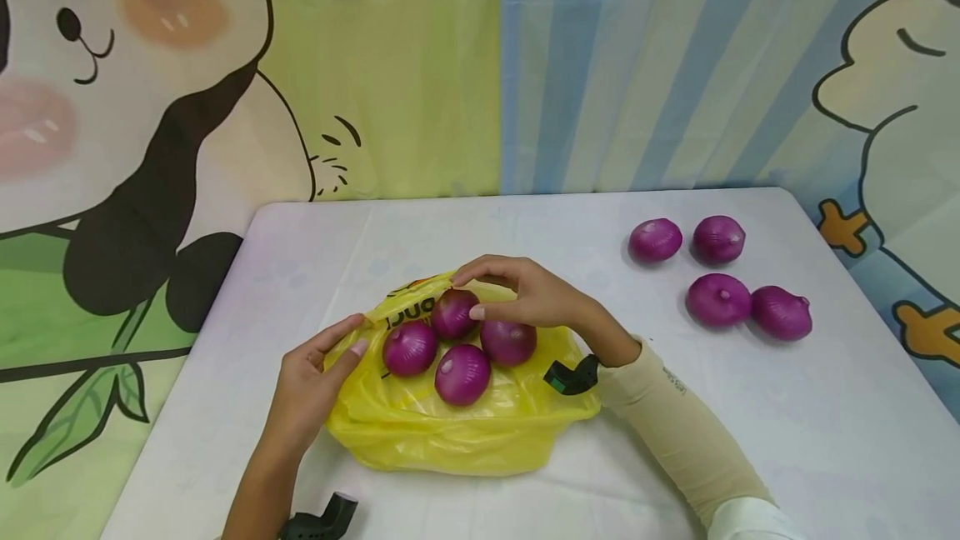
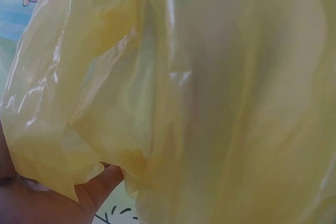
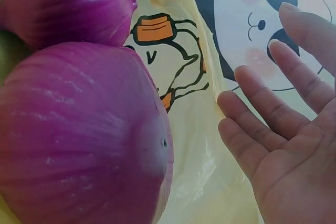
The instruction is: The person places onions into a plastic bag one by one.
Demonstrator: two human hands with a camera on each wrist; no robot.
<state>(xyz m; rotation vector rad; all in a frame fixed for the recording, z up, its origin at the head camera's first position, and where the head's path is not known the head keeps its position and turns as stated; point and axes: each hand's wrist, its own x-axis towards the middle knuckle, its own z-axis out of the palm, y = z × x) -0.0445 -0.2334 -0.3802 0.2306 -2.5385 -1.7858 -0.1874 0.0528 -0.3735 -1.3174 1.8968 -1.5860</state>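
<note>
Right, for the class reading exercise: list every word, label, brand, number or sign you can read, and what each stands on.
None reads with certainty.
Yellow bag: black lettering, broken up by folds and onions; not clear enough to quote.
Beige sleeve: small dark print near the cuff; too small to read.
Cartoon backdrop: drawings, no words or numbers I can make out.

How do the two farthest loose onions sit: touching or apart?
Apart. The head view shows a strip of white tabletop between the left onion and the right onion.
</note>
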